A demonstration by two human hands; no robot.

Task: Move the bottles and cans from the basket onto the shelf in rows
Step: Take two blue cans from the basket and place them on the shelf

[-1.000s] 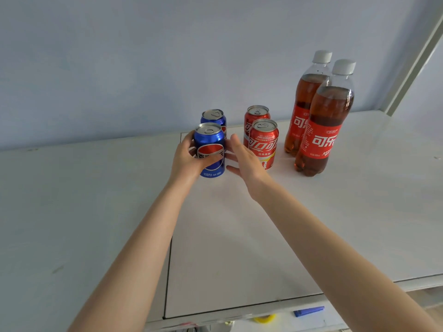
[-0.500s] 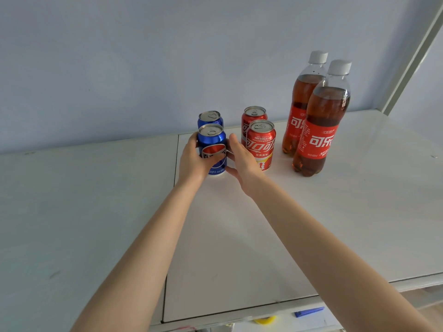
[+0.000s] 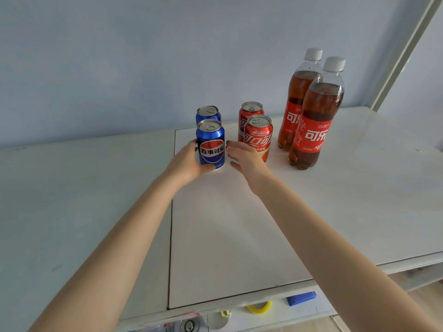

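Observation:
On the white shelf [image 3: 239, 224] stands a front blue Pepsi can [image 3: 211, 144], upright, its label facing me. My left hand [image 3: 188, 161] is wrapped around its left side, thumb at its base. My right hand [image 3: 248, 159] hovers just right of it, fingers apart, a narrow gap between fingertips and can. A second blue can [image 3: 208, 113] stands directly behind. Right of these are a front red cola can [image 3: 260, 131] and a back red can [image 3: 251, 109]. Farther right stand two cola bottles, one in front [image 3: 317, 116] and one behind [image 3: 299, 92]. No basket is in view.
A pale blue wall runs close behind the rows. A white upright post [image 3: 402, 51] rises at the right. A dark seam [image 3: 171, 224] splits the shelf top. Below the front edge lie a blue object [image 3: 300, 297] and a yellow ring [image 3: 260, 307].
My right hand has come off the front blue can and opened. My left thumb has slid down to the can's base, leaving the label uncovered. The other cans and the bottles have stayed put.

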